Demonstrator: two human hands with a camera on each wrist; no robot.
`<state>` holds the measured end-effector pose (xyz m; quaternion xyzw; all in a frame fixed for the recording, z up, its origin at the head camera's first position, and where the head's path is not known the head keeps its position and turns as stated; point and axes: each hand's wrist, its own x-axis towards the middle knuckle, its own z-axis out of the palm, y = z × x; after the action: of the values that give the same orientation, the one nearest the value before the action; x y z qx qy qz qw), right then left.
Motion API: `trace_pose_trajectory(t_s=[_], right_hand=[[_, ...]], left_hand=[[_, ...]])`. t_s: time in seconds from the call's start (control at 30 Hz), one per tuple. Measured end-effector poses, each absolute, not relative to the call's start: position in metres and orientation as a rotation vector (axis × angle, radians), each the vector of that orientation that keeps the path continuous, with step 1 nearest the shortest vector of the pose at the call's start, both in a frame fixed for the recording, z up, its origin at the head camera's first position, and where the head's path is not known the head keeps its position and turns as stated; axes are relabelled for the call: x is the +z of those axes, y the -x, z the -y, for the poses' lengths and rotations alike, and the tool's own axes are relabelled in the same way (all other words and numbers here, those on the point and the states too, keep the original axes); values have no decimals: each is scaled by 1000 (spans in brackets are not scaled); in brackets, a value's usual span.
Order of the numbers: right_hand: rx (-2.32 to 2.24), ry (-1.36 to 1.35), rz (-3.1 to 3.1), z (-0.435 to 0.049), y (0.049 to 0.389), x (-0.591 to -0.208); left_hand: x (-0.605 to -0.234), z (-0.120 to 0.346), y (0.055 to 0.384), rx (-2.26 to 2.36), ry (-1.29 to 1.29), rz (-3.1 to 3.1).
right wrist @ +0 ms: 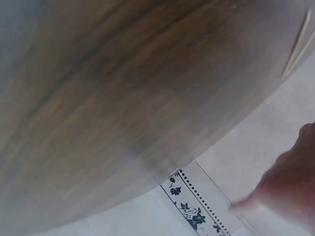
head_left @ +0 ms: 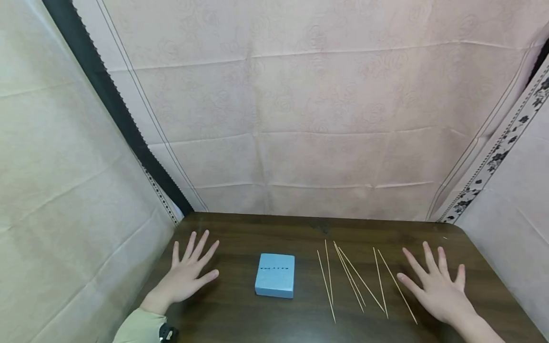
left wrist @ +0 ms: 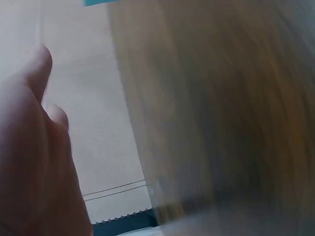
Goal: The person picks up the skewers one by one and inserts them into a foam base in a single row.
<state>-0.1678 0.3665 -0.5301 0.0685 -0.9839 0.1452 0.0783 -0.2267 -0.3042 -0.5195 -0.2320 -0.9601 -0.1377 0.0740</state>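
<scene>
Your left hand point(head_left: 186, 278) and right hand point(head_left: 443, 293), fingers spread apart, hold nothing, seemingly ready; lifting the thin wooden sticks point(head_left: 349, 277), lower right, would need a fine pinch.

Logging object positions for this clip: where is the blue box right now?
In the head view, the blue box lies on the dark wooden table, between the left hand and the thin sticks to its right, touching neither.
</scene>
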Motion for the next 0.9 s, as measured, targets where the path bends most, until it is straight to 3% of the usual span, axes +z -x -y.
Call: trace_pose_trajectory(t_s=[0.2, 0.37, 0.63, 0.9], right_hand=[[764, -252, 2949, -364, 178, -509], [1037, -233, 2982, -361, 185, -493], [1783, 14, 2872, -356, 183, -497], [1880, 114, 2739, -345, 181, -508]], left_hand=[[-516, 281, 227, -1100, 658, 2864], [-517, 251, 234, -1390, 642, 2810], [-529, 207, 244, -1625, 600, 2857], [-537, 195, 243, -1677, 594, 2836]])
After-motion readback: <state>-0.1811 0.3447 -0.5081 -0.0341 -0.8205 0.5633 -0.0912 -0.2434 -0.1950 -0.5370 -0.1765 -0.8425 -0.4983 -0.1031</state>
